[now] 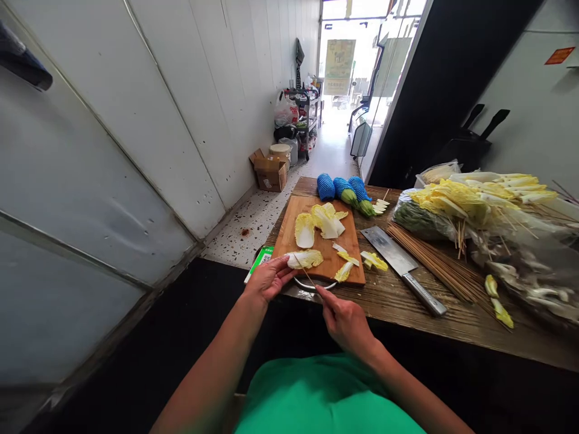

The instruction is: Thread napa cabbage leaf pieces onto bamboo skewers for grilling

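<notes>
My left hand (269, 279) pinches the stem end of a pale cabbage leaf (306, 259) above the near edge of the wooden cutting board (289, 223). A thin wooden skewer (307, 275) is gripped in my right hand (346, 314), its far end against the leaf. Whether the tip has gone through, I cannot tell. Farther back on the board lie more cabbage leaves (328, 220), with narrow cut strips (344, 271) at its right. A cleaver (402, 265) lies flat beside the board, next to a bundle of skewers (436, 263).
Vegetables in blue foam nets (346, 190) lie behind the board. Skewered cabbage (479, 196) is piled on plastic bags at the right. A cabbage piece (374, 261) rests by the cleaver. A green card (261, 262) sticks out at the board's left. A cardboard box (270, 173) stands on the floor.
</notes>
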`<state>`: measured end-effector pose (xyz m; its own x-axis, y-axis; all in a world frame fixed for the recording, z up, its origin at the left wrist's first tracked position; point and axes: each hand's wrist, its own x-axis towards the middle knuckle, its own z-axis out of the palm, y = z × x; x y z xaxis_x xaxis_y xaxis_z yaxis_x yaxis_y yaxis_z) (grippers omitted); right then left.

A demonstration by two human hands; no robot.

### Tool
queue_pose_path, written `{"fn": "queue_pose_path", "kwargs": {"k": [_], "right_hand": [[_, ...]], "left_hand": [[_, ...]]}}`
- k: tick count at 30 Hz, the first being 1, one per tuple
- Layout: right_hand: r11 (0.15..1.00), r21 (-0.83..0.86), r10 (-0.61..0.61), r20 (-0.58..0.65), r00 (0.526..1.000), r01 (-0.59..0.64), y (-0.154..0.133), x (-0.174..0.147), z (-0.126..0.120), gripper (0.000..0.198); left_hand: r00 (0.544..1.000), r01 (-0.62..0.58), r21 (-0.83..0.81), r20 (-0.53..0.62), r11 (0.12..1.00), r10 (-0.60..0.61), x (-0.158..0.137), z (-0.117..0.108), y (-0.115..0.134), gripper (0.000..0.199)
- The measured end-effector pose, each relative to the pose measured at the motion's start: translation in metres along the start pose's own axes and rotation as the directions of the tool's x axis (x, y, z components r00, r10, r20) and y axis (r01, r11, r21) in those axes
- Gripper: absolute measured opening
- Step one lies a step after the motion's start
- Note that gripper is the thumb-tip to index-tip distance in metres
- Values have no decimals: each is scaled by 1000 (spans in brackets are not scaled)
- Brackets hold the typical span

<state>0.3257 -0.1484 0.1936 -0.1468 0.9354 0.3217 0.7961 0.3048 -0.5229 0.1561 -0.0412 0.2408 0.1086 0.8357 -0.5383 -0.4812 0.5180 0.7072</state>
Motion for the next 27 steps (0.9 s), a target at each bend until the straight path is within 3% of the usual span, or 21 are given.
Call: {"fn": "queue_pose_path", "kwargs": {"k": [7,13,20,27], "right_hand": [[999,-53,15,22,1000,-14,1,-7,-7,37],[999,-27,-19,60,998,21,0,-22,-14,41],[992,-121,-12,123,992,27,2,-26,-12,44],[995,-98,3,106,994,7,-5,-24,-15,45]], "left_hand": [[996,78,0,43,997,-78,-3,-3,-3,18],[1000,6,-30,12,1000,-5,5,-7,-10,17],[999,-36,-36,-28,999,35,7,-6,-16,12],[997,-61,-54,-51,997,58,5,-6,-20,11]]}}
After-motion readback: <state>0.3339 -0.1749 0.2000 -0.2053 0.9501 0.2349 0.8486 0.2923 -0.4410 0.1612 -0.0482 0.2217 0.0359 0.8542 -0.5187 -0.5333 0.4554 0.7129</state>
